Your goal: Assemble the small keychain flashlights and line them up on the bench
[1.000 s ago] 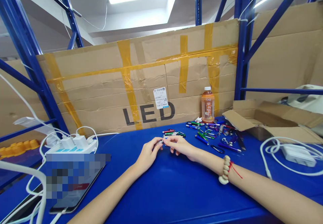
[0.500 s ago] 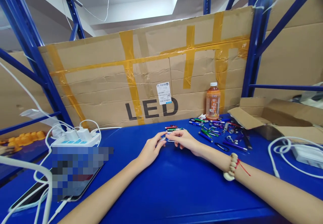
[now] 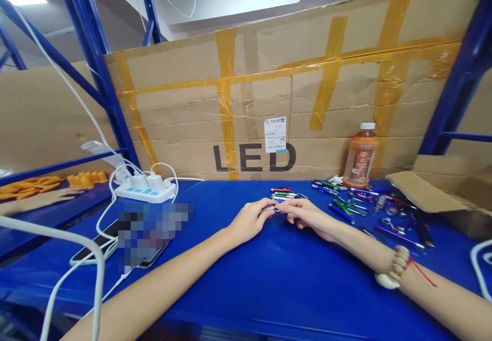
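Observation:
My left hand (image 3: 251, 222) is closed, thumb and fingers pinched on a small silvery pen-like piece (image 3: 271, 208). From the other side my right hand (image 3: 310, 219) meets it, thumb and forefinger closed on the end of the same piece, which the fingers mostly hide. Just beyond my fingertips lies a row of slim, coloured metal pens (image 3: 282, 191), red, green and blue among them. To the right is a loose pile of shiny coloured pens and small metal parts (image 3: 355, 209).
An orange drink bottle (image 3: 361, 156) stands behind the pile, and an open cardboard box (image 3: 426, 192) is at the right. On the left are a white power strip (image 3: 145, 192), cables and a phone (image 3: 94, 246). A large taped cardboard sheet (image 3: 184, 121) walls off the back of the blue table (image 3: 246, 284).
My view has turned left, so everything sits further right in the picture. Both hands stay together at the small silvery piece, with little change in their grip.

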The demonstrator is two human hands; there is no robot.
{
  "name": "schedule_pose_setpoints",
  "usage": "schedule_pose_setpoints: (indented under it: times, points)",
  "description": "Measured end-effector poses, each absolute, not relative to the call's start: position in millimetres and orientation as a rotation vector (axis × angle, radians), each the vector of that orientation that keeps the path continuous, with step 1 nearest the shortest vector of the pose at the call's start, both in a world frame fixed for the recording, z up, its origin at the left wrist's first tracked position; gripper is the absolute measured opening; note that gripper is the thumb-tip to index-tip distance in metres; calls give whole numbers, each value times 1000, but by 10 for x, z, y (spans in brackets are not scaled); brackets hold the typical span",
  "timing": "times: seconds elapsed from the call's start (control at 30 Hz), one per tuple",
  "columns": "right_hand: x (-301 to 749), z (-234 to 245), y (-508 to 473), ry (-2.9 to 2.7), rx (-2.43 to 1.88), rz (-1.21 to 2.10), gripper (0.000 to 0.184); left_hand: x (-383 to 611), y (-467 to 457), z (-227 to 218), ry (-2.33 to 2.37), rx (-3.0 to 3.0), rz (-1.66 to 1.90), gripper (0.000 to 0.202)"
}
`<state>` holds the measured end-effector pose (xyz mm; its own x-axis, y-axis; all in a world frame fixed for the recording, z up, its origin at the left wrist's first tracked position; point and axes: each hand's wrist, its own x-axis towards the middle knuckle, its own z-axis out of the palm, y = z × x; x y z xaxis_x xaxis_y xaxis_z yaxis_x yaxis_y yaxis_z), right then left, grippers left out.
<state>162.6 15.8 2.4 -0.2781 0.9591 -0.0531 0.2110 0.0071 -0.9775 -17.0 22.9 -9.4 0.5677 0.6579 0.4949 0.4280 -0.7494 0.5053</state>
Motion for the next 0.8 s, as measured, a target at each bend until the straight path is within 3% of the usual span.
schedule_pose_setpoints:
  times: [0.57,0.8]
  points:
    - [1548,24,129,-1655,-1264,1285,41,-146,83,6,1186,2640,829,25]
    - [1541,-17,150,-1659,-1174,831,46,-152,154,-26,1242,2534,820,28]
